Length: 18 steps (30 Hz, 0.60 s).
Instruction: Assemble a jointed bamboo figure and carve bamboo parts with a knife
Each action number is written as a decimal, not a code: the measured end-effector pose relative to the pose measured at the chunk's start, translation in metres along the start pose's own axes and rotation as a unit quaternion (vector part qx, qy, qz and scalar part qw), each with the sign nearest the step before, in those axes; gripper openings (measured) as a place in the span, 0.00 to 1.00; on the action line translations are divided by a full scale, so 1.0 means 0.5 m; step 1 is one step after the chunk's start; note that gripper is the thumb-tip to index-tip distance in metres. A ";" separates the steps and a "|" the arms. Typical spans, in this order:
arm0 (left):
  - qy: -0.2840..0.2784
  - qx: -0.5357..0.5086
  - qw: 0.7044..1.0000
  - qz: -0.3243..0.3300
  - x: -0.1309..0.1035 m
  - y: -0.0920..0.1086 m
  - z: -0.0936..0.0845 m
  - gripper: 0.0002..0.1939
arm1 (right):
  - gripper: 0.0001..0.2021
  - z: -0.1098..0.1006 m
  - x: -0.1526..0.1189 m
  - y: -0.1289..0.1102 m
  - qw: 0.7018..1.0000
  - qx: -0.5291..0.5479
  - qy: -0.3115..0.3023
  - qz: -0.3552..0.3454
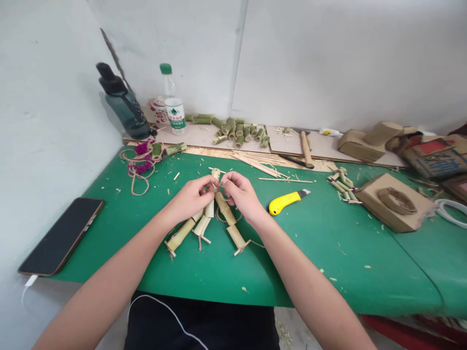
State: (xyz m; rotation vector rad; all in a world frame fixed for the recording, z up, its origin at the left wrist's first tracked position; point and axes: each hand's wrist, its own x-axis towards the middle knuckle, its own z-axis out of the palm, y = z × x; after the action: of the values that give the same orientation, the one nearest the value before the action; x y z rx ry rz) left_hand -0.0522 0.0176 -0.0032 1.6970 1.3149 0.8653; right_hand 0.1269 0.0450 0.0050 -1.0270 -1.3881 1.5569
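Pale bamboo figure (226, 209) sprawls, jointed; left hand (195, 197) and right hand (240, 194) pinch thin cord (220, 186)

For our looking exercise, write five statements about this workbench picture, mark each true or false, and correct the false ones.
1. The left hand and right hand are close together over bamboo pieces. True.
2. The smartphone lies to the right of both hands. False: the smartphone lies to their left.
3. The utility knife lies on the green tabletop. True.
4. The clear water bottle has a red cap. False: the cap is green.
5. The hammer lies nearer the person than the utility knife. False: the hammer lies farther away.
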 end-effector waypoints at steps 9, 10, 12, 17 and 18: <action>0.037 0.019 0.998 0.055 0.005 0.006 -0.001 0.09 | 0.13 -0.011 -0.004 -0.012 1.000 0.009 -0.024 0.012; 0.035 0.009 0.998 0.053 0.006 0.003 0.000 0.10 | 0.13 -0.017 -0.003 -0.016 0.999 0.012 -0.033 0.014; 0.030 -0.018 0.998 0.046 0.008 -0.004 0.001 0.10 | 0.15 -0.032 -0.001 -0.021 0.998 0.021 -0.051 0.005; 0.036 -0.072 0.997 0.020 0.009 -0.009 0.005 0.10 | 0.22 -0.060 0.011 -0.018 0.999 0.033 -0.024 -0.035; 0.040 -0.079 0.996 0.019 0.009 -0.008 0.006 0.10 | 0.21 -0.060 0.013 -0.015 0.999 0.030 -0.003 -0.042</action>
State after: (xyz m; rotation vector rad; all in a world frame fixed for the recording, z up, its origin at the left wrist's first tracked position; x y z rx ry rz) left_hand -0.0505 0.0220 -0.0079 1.5825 1.2354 1.0412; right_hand 0.1531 0.0625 0.0098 -0.9177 -1.3625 1.5319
